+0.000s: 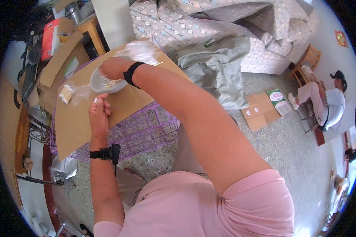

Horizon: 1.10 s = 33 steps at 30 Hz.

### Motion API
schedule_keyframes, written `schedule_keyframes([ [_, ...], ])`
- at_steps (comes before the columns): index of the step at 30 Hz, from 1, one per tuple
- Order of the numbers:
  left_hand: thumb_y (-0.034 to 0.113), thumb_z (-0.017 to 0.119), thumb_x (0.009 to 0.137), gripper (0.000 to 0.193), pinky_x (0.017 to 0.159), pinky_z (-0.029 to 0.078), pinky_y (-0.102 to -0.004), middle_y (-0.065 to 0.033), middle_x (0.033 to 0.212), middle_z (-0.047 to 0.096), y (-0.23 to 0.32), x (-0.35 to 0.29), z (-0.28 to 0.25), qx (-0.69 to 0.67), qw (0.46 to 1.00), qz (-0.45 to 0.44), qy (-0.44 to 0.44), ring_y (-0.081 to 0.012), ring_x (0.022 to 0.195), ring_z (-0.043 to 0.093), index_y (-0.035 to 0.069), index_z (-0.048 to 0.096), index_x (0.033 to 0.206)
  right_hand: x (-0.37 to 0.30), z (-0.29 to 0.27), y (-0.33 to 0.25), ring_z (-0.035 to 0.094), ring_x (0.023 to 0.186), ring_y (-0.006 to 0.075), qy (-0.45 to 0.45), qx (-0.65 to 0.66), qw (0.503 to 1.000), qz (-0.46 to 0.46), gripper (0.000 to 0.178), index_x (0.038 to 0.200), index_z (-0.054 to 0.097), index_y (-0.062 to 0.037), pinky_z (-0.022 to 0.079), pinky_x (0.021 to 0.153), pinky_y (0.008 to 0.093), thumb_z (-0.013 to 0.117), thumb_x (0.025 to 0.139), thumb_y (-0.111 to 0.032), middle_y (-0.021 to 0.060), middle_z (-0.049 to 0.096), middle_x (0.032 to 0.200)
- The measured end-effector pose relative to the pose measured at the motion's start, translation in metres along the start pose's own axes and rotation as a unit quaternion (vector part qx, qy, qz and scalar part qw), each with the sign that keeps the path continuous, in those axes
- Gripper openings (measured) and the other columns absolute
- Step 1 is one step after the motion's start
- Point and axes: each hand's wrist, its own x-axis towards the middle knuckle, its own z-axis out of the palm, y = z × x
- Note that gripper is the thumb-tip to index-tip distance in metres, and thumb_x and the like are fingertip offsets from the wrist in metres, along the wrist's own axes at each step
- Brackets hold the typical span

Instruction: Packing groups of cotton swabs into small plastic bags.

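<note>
A pale round bowl (95, 82) stands on a sheet of brown cardboard (73, 126), with loose cotton swabs (110, 83) inside. My right hand (115, 68) reaches over its far rim and down into it; the fingertips are hidden, so their grip does not show. Just below the bowl's near side, my left hand (99, 112) is closed with the fingers bent, and a small white bit shows at the fingertips. Left of the bowl lies a bundle of cotton swabs (67, 94) beside a clear plastic bag (82, 92). A few loose swabs (159, 63) rest near the cardboard's far right edge.
A purple wire frame (146, 126) supports the cardboard. More clear plastic (140, 51) lies at its far side. Behind are a grey cloth (213, 67) and patterned covering (178, 29). Cardboard boxes (63, 65) crowd the left. A seated person (324, 98) is at far right.
</note>
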Motion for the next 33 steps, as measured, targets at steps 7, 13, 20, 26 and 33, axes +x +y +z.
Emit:
schedule_keyframes([
  [7, 0.027, 0.044, 0.101, 0.028, 0.055, 0.037, -0.0215, 0.0028, 0.074, 0.049, -0.005, -0.002, -0.012, -0.030, 0.999, -0.004, 0.033, -0.0059, 0.062, 0.042, 0.004, 0.060, 0.104, -0.026, -0.010, -0.067, 0.061, 0.086, 0.0397, 0.167, 0.180, 0.965, -0.095, 0.024, 0.095, 0.057, -0.0047, 0.048, 0.074, 0.0474, 0.049, 0.089, -0.027, 0.0204, 0.064, 0.088],
  [13, 0.033, 0.037, 0.102, 0.036, 0.061, 0.042, -0.0226, 0.0009, 0.084, 0.057, -0.004, -0.002, -0.009, 0.137, 0.981, 0.138, -0.011, -0.0061, 0.069, 0.049, 0.006, 0.060, 0.103, -0.089, -0.002, -0.094, 0.061, 0.084, 0.0395, 0.150, 0.271, 0.949, -0.064, 0.024, 0.094, 0.054, -0.0044, 0.049, 0.072, 0.0464, 0.050, 0.090, -0.028, 0.0202, 0.062, 0.086],
  [20, 0.022, 0.038, 0.102, 0.029, 0.062, 0.043, -0.0224, -0.0008, 0.087, 0.060, 0.002, -0.001, 0.007, -0.063, 0.998, 0.027, 0.014, -0.0071, 0.068, 0.051, 0.002, 0.059, 0.107, -0.100, 0.034, -0.064, 0.063, 0.076, 0.0230, 0.218, 0.466, 0.855, 0.072, 0.012, 0.097, 0.048, -0.0038, 0.051, 0.069, 0.0341, 0.048, 0.096, -0.015, 0.0130, 0.065, 0.088],
  [26, 0.020, 0.041, 0.101, 0.024, 0.053, 0.036, -0.0192, 0.0012, 0.079, 0.055, -0.002, -0.002, -0.002, -0.053, 0.996, 0.027, 0.068, -0.0050, 0.062, 0.044, 0.004, 0.058, 0.108, -0.112, 0.039, -0.048, 0.060, 0.073, 0.0121, 0.260, 0.561, 0.780, 0.099, 0.009, 0.100, 0.046, -0.0024, 0.050, 0.065, 0.0278, 0.050, 0.095, -0.010, 0.0099, 0.066, 0.090],
  [33, 0.019, 0.042, 0.101, 0.022, 0.049, 0.034, -0.0182, 0.0026, 0.076, 0.053, -0.004, -0.001, -0.001, -0.082, 0.991, 0.049, 0.098, -0.0039, 0.056, 0.041, 0.005, 0.058, 0.107, -0.117, 0.057, -0.040, 0.063, 0.068, 0.0175, 0.174, 0.432, 0.876, 0.125, 0.008, 0.091, 0.053, -0.0045, 0.050, 0.062, 0.0326, 0.058, 0.090, -0.011, 0.0110, 0.066, 0.083],
])
